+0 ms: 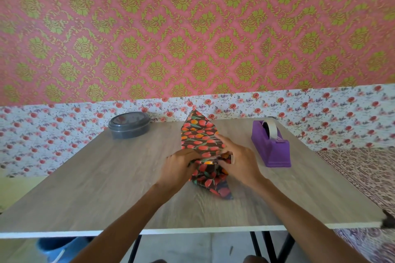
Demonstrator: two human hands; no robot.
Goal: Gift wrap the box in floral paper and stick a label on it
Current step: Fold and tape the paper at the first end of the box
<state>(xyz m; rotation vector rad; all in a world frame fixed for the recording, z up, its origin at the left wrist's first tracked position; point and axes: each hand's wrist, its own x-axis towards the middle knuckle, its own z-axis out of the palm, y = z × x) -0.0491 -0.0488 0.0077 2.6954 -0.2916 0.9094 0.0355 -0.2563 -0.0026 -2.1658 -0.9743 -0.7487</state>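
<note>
**Both hands folding floral paper at the near end of the box**

The dark wrapping paper printed with red and orange tulips (202, 141) sits in the middle of the pale wood-grain table (102, 177). It is wrapped round the box, which is fully covered, so none of its own surface shows. At the far end a pointed flap of the paper stands up, with its tip in front of the wall. At the near end a second pointed flap lies flat on the table, aimed toward the person.

The left hand (178, 164) comes in from the left side of the parcel. Its fingers are curled, and its grip is closed on the folded paper at the near end. The right hand (240, 161) covers the parcel's right side. Its forefinger lies along the top edge, and the thumb and other fingers pinch the paper fold, so this grip is clamped on the paper too. The fingertips of the two hands nearly meet at the fold.

A purple plastic tape dispenser (271, 147), loaded with a pale roll, stands on the table to the right of the parcel, apart from it. A grey oval plastic container with a lid (129, 126) sits near the far left edge of the table. Behind the table the wall has pink and green damask paper above a white band of small red flowers.
</note>
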